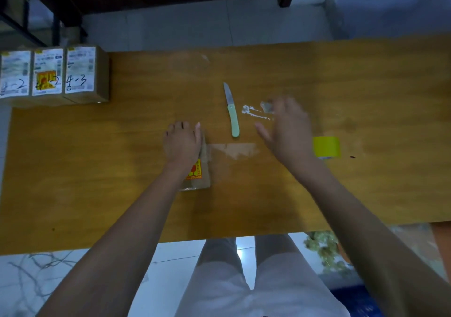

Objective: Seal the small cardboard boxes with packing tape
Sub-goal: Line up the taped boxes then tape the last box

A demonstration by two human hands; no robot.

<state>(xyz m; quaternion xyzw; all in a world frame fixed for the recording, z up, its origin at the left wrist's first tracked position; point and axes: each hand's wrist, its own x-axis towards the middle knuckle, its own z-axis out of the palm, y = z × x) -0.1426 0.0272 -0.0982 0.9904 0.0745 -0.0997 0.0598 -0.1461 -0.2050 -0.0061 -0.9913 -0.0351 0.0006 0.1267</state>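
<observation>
One small cardboard box [199, 172] lies on the wooden counter [366, 84], with the left hand [181, 143] pressing flat on its top, fingers straight. A strip of clear tape [233, 149] runs from the box across the counter toward the right hand [286, 131], which is blurred and spread wide, its grip empty. One knife [231, 110] lies between the hands. One yellow tape roll [327, 147] sits just right. Three labelled boxes [51, 72] stand together at the far left corner.
</observation>
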